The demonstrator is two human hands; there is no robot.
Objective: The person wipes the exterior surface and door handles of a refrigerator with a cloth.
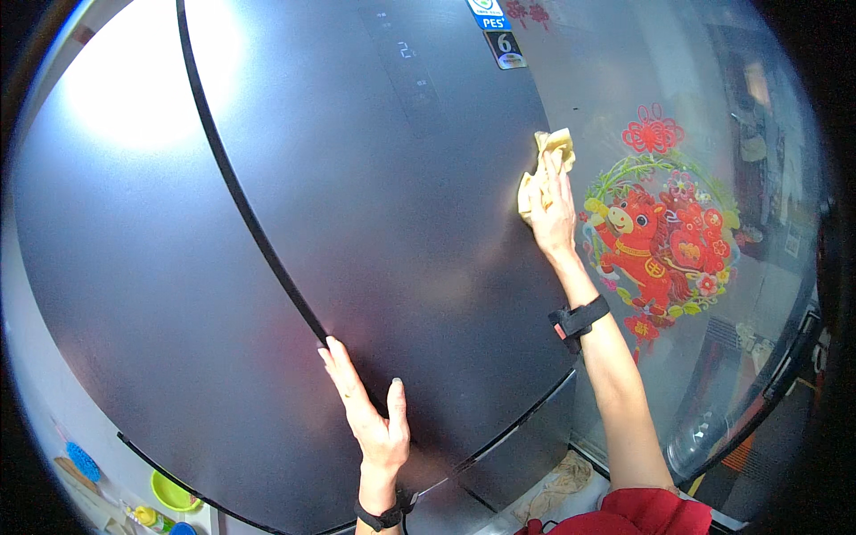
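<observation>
Before me stands a dark grey refrigerator with two upper doors, parted by a black vertical gap point(244, 200). My right hand point(554, 224) presses a crumpled yellow cloth point(556, 142) against the outer edge of the right door point(414, 221). Some of the cloth sticks out above the fingertips and to the left of them. Lower down, my left hand point(378, 428) rests on the doors at the gap, thumb spread from the fingers, holding nothing. A black strap is worn on each wrist.
Right of the refrigerator is a glass panel point(702, 374) with a red horse decal point(642, 267). Labels point(506, 48) are stuck near the door's top edge. A brownish cloth point(558, 485) lies at the panel's foot. At lower left are a green basin point(172, 495) and a blue scrubber point(82, 461).
</observation>
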